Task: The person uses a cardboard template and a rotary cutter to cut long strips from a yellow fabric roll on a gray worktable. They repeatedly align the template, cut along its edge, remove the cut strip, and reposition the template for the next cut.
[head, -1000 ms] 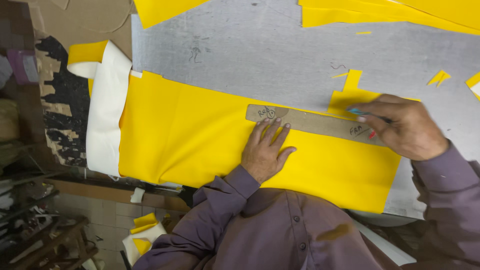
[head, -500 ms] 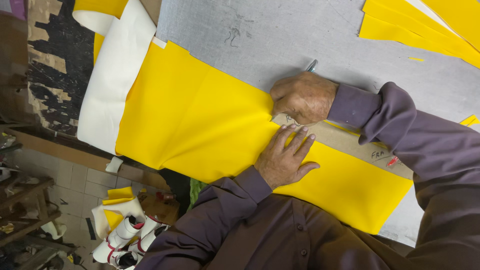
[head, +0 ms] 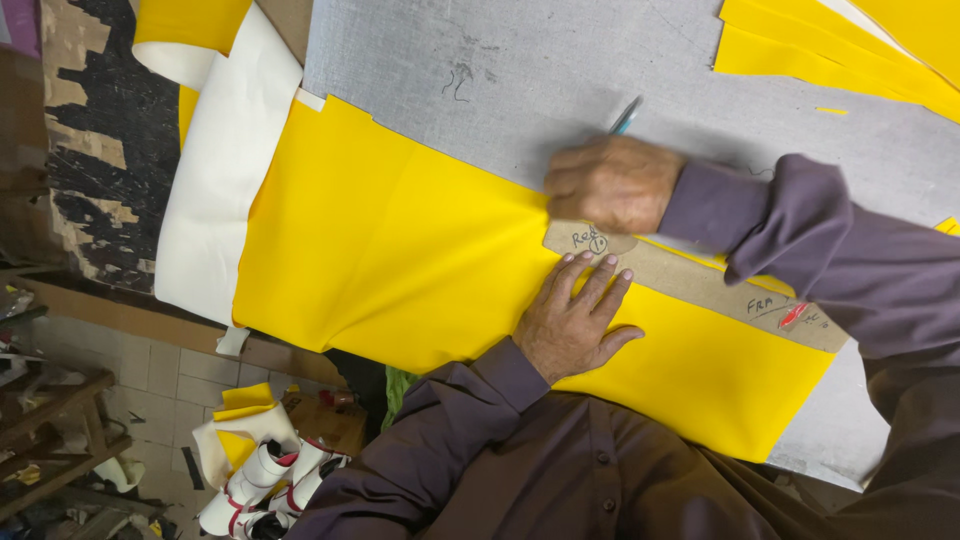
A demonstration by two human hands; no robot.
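Observation:
A yellow sheet of material [head: 400, 240] lies flat on a grey table [head: 560, 70]. Across it lies a long brown cardboard strip [head: 700, 285] with handwriting on it. My left hand [head: 575, 320] rests flat, fingers spread, on the sheet and on the strip's left end. My right hand [head: 612, 182] is closed around a blue pen [head: 627, 114] just above that same end of the strip, its fist blurred. Purple sleeves cover both of my arms.
The sheet's white backing [head: 220, 160] folds over the table's left edge. More yellow cut pieces [head: 830, 50] lie at the top right. On the tiled floor below left are rolls of white and yellow material [head: 255, 465] and a wooden frame [head: 50, 430].
My right hand has moved from the strip's right end to its left end with the pen. My left hand has stayed pressed flat on the strip.

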